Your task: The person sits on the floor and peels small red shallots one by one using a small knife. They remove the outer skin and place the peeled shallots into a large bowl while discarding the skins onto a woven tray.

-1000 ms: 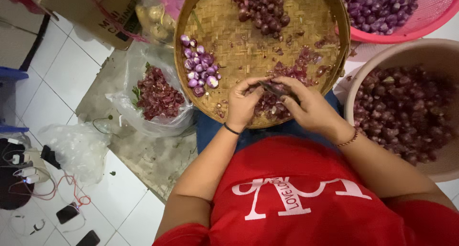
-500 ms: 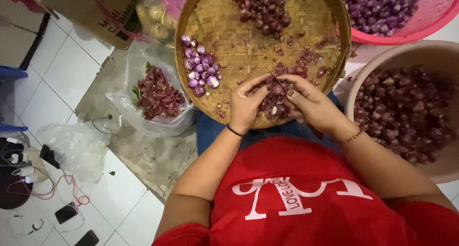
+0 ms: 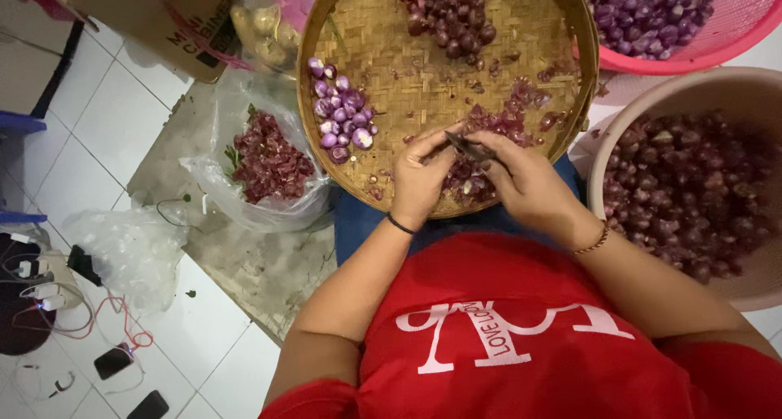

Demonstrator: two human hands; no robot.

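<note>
Shallots, one of them hidden between both hands, sit over the near rim of a single round woven bamboo tray [image 3: 407, 69], where the left hand [image 3: 419, 183] closes its fingers on the bulb and the right hand [image 3: 525, 183] grips a small dark knife [image 3: 466, 148]. Two heaps lie on the tray: peeled shallots [image 3: 340, 119] at left, unpeeled ones [image 3: 448, 12] at the far side. One beige basin [image 3: 643, 109], one pink basket [image 3: 725, 36] and one plastic bag of skins [image 3: 269, 162] surround it.
</note>
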